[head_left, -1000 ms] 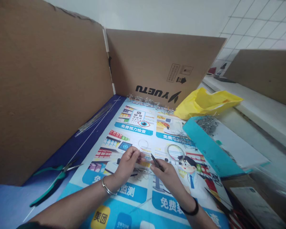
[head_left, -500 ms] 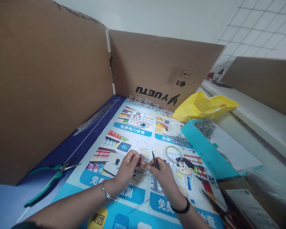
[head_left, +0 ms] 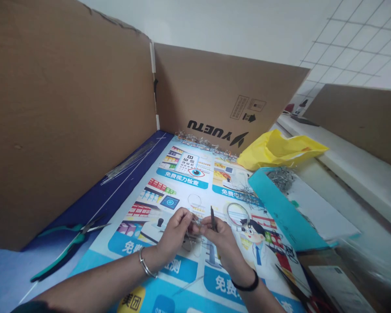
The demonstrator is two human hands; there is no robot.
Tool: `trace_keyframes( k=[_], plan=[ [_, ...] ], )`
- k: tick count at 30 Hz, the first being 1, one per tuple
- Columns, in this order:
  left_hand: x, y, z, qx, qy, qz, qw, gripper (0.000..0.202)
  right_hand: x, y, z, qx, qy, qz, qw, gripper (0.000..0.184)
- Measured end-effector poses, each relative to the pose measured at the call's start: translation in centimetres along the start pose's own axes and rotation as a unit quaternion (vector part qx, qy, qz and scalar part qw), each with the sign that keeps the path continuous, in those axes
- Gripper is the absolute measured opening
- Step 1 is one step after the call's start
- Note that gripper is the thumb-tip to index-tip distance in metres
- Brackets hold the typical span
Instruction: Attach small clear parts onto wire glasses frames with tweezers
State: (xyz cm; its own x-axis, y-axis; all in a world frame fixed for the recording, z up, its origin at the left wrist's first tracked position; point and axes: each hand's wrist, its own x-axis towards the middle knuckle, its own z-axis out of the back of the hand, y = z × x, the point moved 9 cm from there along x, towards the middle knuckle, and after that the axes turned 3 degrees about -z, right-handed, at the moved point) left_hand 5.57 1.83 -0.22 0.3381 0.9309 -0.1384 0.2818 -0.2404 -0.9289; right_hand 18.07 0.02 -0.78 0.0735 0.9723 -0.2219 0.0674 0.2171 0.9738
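Note:
My left hand (head_left: 177, 228) is closed, its fingertips pinched on a small bundle of thin bent wire (head_left: 193, 244) that hangs below the fingers. Close against it, my right hand (head_left: 222, 238) is closed around a slim dark pointed tool (head_left: 213, 217), its tip pointing up and away; whether it is tweezers I cannot tell. The right thumb and forefinger also meet the wire between the two hands. The exact shape of the wire piece is too fine to make out. Just beyond the hands, a ring of coiled wire (head_left: 237, 214) lies on the printed poster sheet (head_left: 169, 269).
Green-handled pliers (head_left: 74, 243) lie open at left, with straight wires (head_left: 128, 163) behind them. Red-handled scissors (head_left: 295, 287) lie at right. A turquoise box lid (head_left: 276, 213) holds wire pieces, near a yellow bag (head_left: 276, 150). Cardboard panels (head_left: 211, 87) stand around the table.
The wire piece between my fingers has turned and now hangs lower. The dark tool stands more upright in my right hand. The view has shifted slightly.

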Motion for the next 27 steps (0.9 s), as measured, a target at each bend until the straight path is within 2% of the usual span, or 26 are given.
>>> trace_keyframes(
  k=[7,15,21,24,27],
  plan=[
    [0.3,-0.3,0.5,0.059,-0.002,-0.022,0.998,0.028,0.3,0.6,0.0,-0.041,0.026,0.036,0.998,0.021],
    [0.4,-1.1,0.6,0.042,-0.013,-0.073,0.996,0.024,0.5,0.1,-0.1,-0.096,0.033,0.067,0.993,0.022],
    [0.6,0.0,0.9,0.039,-0.018,-0.026,0.999,0.028,0.5,0.2,-0.6,-0.129,0.046,0.072,0.988,0.01],
    [0.7,0.7,1.2,0.053,-0.02,0.006,0.998,0.031,0.6,0.2,-1.0,-0.133,0.06,0.054,0.988,0.013],
    [0.8,0.8,1.1,0.037,-0.014,0.01,0.999,0.029,0.7,0.2,-1.2,-0.119,0.078,0.051,0.988,0.015]
  ],
)
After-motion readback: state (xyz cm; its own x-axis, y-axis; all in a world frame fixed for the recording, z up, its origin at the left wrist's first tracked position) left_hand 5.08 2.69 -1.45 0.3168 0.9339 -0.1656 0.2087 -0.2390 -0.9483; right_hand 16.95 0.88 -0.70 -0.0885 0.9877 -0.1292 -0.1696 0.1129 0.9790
